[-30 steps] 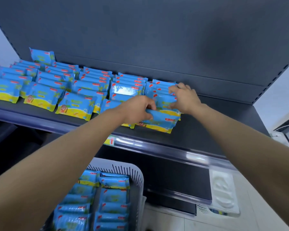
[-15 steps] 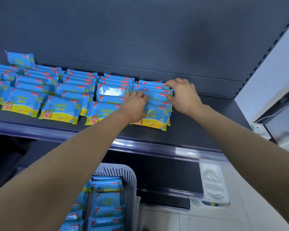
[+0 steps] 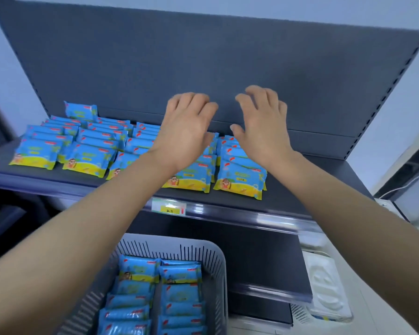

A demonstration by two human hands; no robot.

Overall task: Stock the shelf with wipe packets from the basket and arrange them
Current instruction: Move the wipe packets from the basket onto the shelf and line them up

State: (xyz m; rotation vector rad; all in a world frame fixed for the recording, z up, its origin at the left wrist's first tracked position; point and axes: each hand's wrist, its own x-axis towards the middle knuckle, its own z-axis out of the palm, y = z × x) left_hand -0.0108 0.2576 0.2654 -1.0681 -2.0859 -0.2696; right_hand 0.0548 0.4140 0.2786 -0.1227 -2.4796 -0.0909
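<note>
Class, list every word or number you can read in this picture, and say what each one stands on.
"2.9", last digit uncertain: yellow price tag on the shelf edge.
Print on the shelf's wipe packets: too blurred to read.
Print on the basket packets in the basket: likewise unreadable.

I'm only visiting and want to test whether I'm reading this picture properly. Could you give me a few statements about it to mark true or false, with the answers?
1. The left hand and right hand hold nothing above the dark grey metal shelf. True.
2. The grey slotted plastic basket is empty. False: blue-and-yellow basket packets lie in it in two columns.
3. Blue-and-yellow shelved packets lie in rows on the shelf. True.
4. The yellow price label hangs on the back panel. False: it sits on the shelf's front rail.
</note>
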